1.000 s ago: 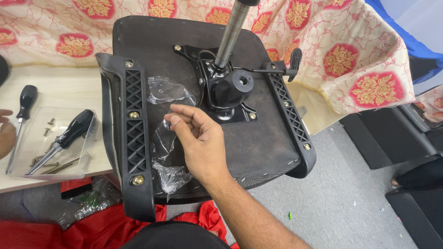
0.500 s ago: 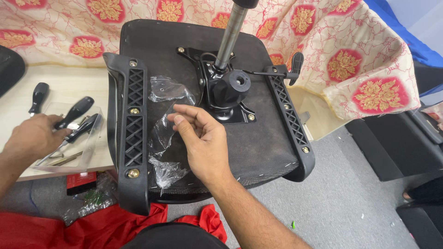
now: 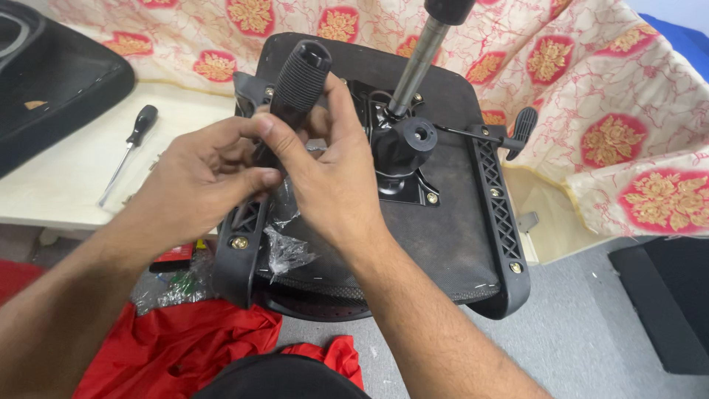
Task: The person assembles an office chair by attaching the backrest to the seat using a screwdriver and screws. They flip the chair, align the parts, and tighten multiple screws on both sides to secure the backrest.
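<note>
At the worktop's (image 3: 66, 192) far left corner I see a black seat back (image 3: 52, 81) lying over the edge. Right of it a spare screwdriver (image 3: 131, 148) lies alone near the middle of the pale top, with open room all around it. Below the worktop's near edge, red cloth (image 3: 177, 347) and a crumpled clear bag cover the floor.

My left hand (image 3: 199, 185) sits over the upturned seat's (image 3: 443, 229) left arm bracket (image 3: 240, 244), fingers closed around the lower part of a screwdriver. Its ribbed black handle (image 3: 301, 74) stands up and tilts slightly right above both hands. My right hand (image 3: 336, 185) presses against the left one, thumb and fingers clamped on the same handle from the other side. I cannot see the shaft or tip; the hands hide them.

Just under the hands, clear plastic wrap (image 3: 284, 251) lies on the seat's near left edge. Right of the hands the centre plate (image 3: 402, 166) carries the gas column (image 3: 421, 59), close by. The lever (image 3: 517, 129) reaches to the right bracket (image 3: 498, 214). Beyond the seat's right edge, patterned cloth (image 3: 628, 140) hangs; grey floor (image 3: 583, 332) lies open below.
</note>
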